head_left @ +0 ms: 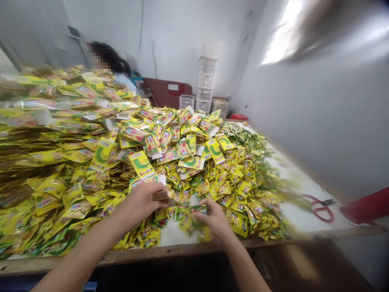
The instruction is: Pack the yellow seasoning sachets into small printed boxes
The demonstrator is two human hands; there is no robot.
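My left hand (147, 199) is closed around a small carton (160, 196) near the table's front edge, its brown-grey side turned to me. Just to the right, my right hand (212, 218) pinches a small green and red packet (198, 210), partly hidden by the fingers and slightly blurred. The two hands are a short gap apart, over a white patch of tabletop (174, 234). Yellow and green cartons (142, 164) with open white flaps lie heaped beyond my left hand. Small yellow sachets (238, 221) are piled right beside my right hand.
Red-handled scissors (322, 211) lie at the right, close to a red cylindrical object (366, 206). A tall heap of packs (45, 162) covers the left side. Behind the table are stacked white crates (205, 85) and a person in a striped top (126, 82). A wall borders the right.
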